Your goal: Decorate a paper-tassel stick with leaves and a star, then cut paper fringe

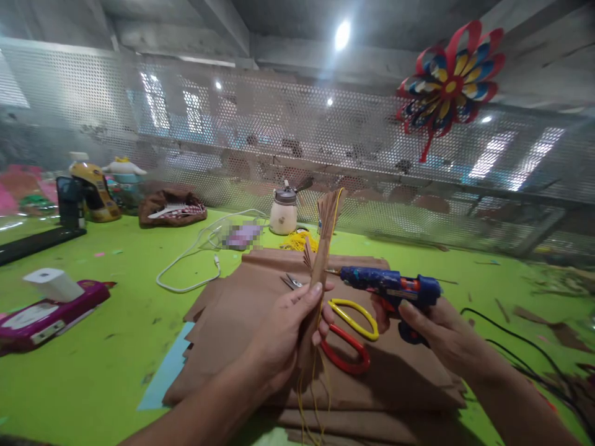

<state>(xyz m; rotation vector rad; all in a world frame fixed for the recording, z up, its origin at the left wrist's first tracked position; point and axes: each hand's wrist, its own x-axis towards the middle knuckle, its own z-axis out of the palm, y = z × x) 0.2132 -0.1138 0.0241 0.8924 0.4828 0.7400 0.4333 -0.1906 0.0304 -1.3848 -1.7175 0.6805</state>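
Observation:
My left hand [297, 319] is closed around a folded bundle of brown paper [329, 226], held upright with its pleated edges fanned at the top. A yellow string [335, 214] runs along the bundle, and loose strands hang below my hand. In my right hand [432, 328] is a blue hot glue gun [390, 285]. Its nozzle points left, at or very near the side of the bundle. Scissors with one yellow and one red handle [356, 362] lie beneath, on a stack of brown paper sheets [232, 328]; their middle is hidden by my left hand and the bundle.
Behind the stack are yellow string [300, 240], a bottle with a dark lid [283, 214] and a white cable [186, 290]. A purple power strip [69, 316] with a white plug sits left. Black cord [515, 356] and paper scraps lie right. A paper flower [450, 87] hangs above.

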